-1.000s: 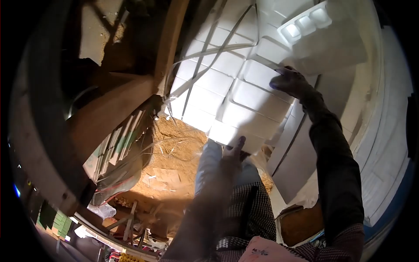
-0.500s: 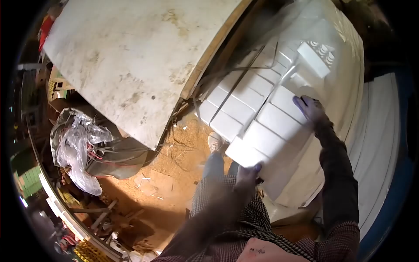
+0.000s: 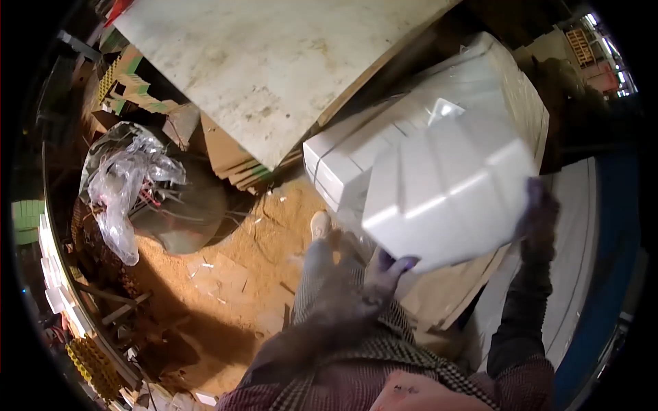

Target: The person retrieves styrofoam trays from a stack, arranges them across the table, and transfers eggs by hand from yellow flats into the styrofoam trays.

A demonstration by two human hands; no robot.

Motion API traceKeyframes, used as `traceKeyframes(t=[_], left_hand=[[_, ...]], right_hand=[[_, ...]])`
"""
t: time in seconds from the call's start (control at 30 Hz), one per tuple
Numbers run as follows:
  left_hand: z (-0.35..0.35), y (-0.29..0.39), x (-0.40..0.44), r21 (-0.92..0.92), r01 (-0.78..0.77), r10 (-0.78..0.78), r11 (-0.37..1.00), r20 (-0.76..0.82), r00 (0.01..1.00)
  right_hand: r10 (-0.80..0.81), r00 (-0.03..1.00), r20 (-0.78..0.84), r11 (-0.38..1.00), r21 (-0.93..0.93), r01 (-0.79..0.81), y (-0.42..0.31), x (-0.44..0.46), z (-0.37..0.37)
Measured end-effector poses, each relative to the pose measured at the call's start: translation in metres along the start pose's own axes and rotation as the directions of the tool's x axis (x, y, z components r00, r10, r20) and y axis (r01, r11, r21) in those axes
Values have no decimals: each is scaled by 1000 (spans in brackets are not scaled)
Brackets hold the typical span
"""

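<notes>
my left fingers and right fingers grip the white stack by its edges — if either slackens, it could tip or slide apart.

Holds both arms out in front, with the hands well apart. Slants the left forearm across the body from the lower left, setting the left hand low and close in, near the midline. Points the thumb of that hand to the right, with the other fingers partly hidden. Raises the right forearm steeply along the right side, placing the right hand higher and farther out. Curls the fingers of that hand, apparently, despite the blur. Stands with one foot showing ahead of the left hand.
</notes>
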State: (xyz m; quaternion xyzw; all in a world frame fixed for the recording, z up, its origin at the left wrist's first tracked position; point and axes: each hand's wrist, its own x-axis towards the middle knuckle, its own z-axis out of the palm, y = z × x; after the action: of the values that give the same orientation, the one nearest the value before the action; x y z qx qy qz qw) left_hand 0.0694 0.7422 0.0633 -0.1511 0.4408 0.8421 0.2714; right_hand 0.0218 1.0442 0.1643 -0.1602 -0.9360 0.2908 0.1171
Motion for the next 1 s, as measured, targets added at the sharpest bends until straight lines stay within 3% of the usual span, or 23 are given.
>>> traceKeyframes(t=[0.07, 0.13, 0.17, 0.2, 0.23, 0.27, 0.3, 0.33, 0.37, 0.4, 0.47, 0.5, 0.57, 0.6, 0.7, 0.77, 0.8, 0.83, 0.87, 0.9, 0.93, 1.0], left_hand=[[4, -1, 1, 82, -91, 77, 992, 167, 983], [12, 5, 10, -80, -176, 190, 981, 237, 953], [13, 14, 13, -83, -231, 244, 969, 227, 943], [8, 24, 14, 10, -233, 217, 972, 329, 919], [-6, 39, 12, 115, -247, 185, 962, 388, 903], [-21, 65, -3, 111, -288, 223, 951, 396, 891], [-34, 90, -19, 106, -328, 261, 939, 403, 877], [-46, 114, -34, 100, -367, 298, 925, 409, 862], [-67, 115, -36, -289, -450, 530, 845, 342, 776], [-101, 136, -51, -128, -595, 604, 793, 289, 743], [-154, 190, -117, -295, -160, 211, 942, 151, 966], [-191, 194, -145, -340, -165, 222, 926, 137, 965], [-267, 203, -202, -427, -176, 243, 887, 108, 964], [-292, 218, -241, -411, -188, 191, 892, -34, 981], [-394, 221, -308, -469, -415, 312, 779, -283, 907], [-455, 237, -371, -481, -544, 376, 687, -405, 833], [-486, 241, -398, -484, -593, 400, 643, -448, 799], [-517, 246, -422, -485, -610, 412, 626, -459, 787], [-547, 250, -442, -491, -697, 500, 523, -485, 717], [-570, 254, -461, -498, -764, 569, 411, -515, 642], [-590, 264, -478, -430, -795, 546, 427, -578, 606], [-650, 270, -491, -454, -800, 485, 393, -637, 600]], right_hand=[[10, 991, -130, 991, 132, 7, 2, -8, -52], [-21, 972, -235, 983, 173, 63, 4, -25, -98], [-84, 948, -308, 987, 108, 123, 3, -31, -112], [-229, 918, -324, 973, -51, 225, 8, -38, -123], [-453, 845, -283, 876, -314, 365, 13, -40, -127], [-718, 679, -151, 594, -641, 486, 27, -41, -130], [-922, 386, 35, 158, -875, 457, 43, -27, -121], [-900, 424, -99, 365, -701, 613, 7, -12, -90], [-825, 528, -201, 562, -401, 724, -37, -1, -53], [-758, 611, -227, 644, -113, 757, -86, 5, -12], [-768, 618, -168, 586, 205, 784, -180, 13, 62], [-814, 563, -141, 508, 297, 809, -228, 3, 94], [-886, 454, -90, 371, 449, 813, -315, -15, 156], [-915, 397, -77, 304, 516, 801, -360, -31, 188], [-958, 280, -63, 172, 655, 736, -515, -118, 284], [-990, 84, -116, -19, 686, 727, -623, -185, 332], [-998, 1, -58, -41, 723, 690, -658, -200, 363], [-999, -38, 3, -22, 765, 643, -696, -227, 387], [-999, -52, -15, -41, 836, 547, -740, -263, 398], [-988, -142, -67, -139, 798, 586, -775, -283, 415], [-922, -359, -146, -351, 705, 616, -811, -297, 427], [-988, -108, 112, 31, 822, 569, -860, -337, 443]])
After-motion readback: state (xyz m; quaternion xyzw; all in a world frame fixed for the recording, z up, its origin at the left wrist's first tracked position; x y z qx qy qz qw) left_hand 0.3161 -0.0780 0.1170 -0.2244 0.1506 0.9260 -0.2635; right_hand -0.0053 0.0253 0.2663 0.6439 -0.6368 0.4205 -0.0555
